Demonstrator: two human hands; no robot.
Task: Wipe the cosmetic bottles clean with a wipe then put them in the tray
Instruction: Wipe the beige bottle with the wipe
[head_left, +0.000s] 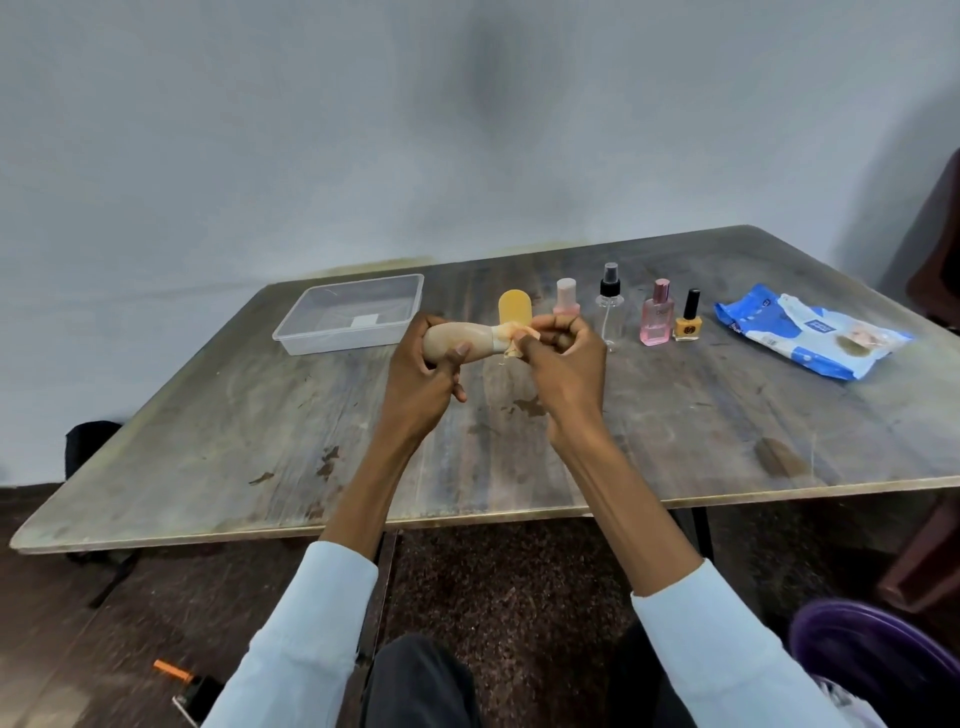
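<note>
Worn wooden table is set against a grey wall. Above it, a beige bottle is gripped horizontally by the left hand; a crumpled wipe is pinched against its neck by the right hand. Behind-left, a clear tray is positioned; four bottles are lined up right.

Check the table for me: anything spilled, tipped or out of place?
Nothing spilled or tipped. The bottles stand upright in a row, the tray sits level and holds no bottles, and the table is only stained and worn.
</note>
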